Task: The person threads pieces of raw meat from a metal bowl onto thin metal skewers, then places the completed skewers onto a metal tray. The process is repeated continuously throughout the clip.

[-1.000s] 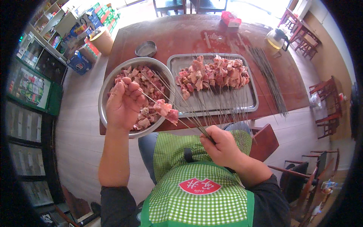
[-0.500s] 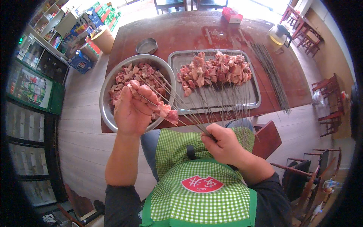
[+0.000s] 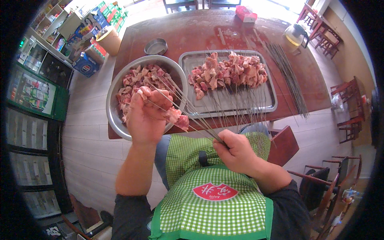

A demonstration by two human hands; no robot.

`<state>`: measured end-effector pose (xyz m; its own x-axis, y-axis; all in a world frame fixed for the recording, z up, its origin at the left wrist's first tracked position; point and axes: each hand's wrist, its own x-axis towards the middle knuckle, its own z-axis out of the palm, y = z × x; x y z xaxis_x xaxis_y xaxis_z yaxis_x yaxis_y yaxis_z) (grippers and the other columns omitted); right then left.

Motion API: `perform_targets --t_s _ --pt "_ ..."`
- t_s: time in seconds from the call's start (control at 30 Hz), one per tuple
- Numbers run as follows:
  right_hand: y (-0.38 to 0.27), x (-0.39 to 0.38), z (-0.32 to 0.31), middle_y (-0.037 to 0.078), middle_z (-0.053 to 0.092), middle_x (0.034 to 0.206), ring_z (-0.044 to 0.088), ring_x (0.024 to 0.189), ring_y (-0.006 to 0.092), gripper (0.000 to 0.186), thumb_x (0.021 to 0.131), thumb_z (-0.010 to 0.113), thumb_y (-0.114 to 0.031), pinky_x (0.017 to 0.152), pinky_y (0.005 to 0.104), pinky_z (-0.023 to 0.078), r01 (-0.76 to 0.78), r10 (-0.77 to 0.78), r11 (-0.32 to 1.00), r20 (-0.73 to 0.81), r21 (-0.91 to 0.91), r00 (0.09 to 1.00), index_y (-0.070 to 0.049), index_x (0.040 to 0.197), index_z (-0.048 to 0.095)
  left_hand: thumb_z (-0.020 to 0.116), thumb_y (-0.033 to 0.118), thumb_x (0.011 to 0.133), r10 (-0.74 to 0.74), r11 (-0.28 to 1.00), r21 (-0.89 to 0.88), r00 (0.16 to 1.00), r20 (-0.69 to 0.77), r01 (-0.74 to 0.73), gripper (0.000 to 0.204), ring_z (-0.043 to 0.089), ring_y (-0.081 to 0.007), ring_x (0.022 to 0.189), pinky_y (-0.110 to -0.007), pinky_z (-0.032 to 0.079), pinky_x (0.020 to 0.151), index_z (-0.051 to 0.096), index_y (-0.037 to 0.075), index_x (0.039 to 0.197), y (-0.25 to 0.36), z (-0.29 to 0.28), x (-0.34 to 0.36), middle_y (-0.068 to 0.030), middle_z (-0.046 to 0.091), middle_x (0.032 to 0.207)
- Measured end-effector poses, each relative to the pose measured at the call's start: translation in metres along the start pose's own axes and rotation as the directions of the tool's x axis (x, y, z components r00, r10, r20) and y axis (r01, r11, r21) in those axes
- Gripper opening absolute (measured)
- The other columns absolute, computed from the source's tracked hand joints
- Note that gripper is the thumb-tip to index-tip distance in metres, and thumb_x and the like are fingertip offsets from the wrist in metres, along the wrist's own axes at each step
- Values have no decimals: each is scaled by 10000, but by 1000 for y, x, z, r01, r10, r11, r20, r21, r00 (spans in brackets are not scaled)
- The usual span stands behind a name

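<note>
My left hand (image 3: 149, 112) is curled over the near part of a steel bowl (image 3: 115, 96) of raw meat chunks, its fingers closed on a piece of meat (image 3: 142, 94) at a skewer's tip. Pink chunks (image 3: 177, 119) are threaded lower on that skewer. My right hand (image 3: 234, 148) grips a fan of thin metal skewers (image 3: 206, 130) near my lap, their tips reaching over the bowl. Right of the bowl, a steel tray (image 3: 192, 108) holds meat-loaded skewers (image 3: 228, 70), their bare ends crossing its near edge.
On the wooden table (image 3: 192, 30) stand a small metal dish (image 3: 156, 47), a red box (image 3: 246, 15), a glass pitcher of yellow liquid (image 3: 295, 38) and loose skewers (image 3: 288, 80). A barrel (image 3: 109, 40), cartons (image 3: 86, 64), a fridge (image 3: 36, 90) and chairs (image 3: 346, 108) surround it.
My left hand has shifted rightward with the meat, its fingers still curled at the skewer. The table and its contents appear slightly higher and to the right as the view moves.
</note>
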<state>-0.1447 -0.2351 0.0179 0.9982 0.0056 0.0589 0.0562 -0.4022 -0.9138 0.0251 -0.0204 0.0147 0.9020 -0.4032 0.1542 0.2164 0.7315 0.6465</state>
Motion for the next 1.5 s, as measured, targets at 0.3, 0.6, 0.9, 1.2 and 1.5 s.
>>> perform_targets --t_s 0.3,0.6,0.9,1.2,1.5 --pt "0 1 15 174 573 725 589 630 335 90 943 626 -70 571 400 466 54 -56 998 -72 -33 996 -11 920 563 441 305 1057 85 994 77 980 -180 -72 269 665 -268 876 -363 540 737 585 79 1036 -38 31 -11 -219 700 1050" --pt "1 -1 7 152 614 858 619 751 273 323 955 611 -52 682 377 499 28 -14 988 -95 150 995 8 1269 573 560 432 1036 104 860 496 993 59 -120 499 635 -184 957 -311 557 805 513 -3 1275 -33 17 -10 -160 643 1124" --pt "8 -8 -2 79 574 949 560 861 201 374 945 587 1 772 307 467 140 -140 990 -65 -3 988 -8 1318 622 624 120 911 102 -419 902 982 157 -101 203 667 -303 1047 -411 525 916 700 16 1069 79 -87 93 -151 707 1066" --pt "9 -10 0 98 582 954 568 844 204 294 885 616 35 721 299 463 149 -161 984 -131 -95 978 13 1168 691 643 130 870 -107 -717 662 973 207 -220 157 632 -353 1045 -455 509 928 708 33 976 74 -104 112 -170 659 1054" --pt "10 -10 -2 125 575 856 580 730 253 298 872 647 19 651 348 477 153 -163 985 -129 -83 978 8 1169 675 625 74 861 -151 -557 782 960 235 -279 238 623 -386 1060 -459 496 937 701 28 1081 85 -101 89 -197 662 1081"
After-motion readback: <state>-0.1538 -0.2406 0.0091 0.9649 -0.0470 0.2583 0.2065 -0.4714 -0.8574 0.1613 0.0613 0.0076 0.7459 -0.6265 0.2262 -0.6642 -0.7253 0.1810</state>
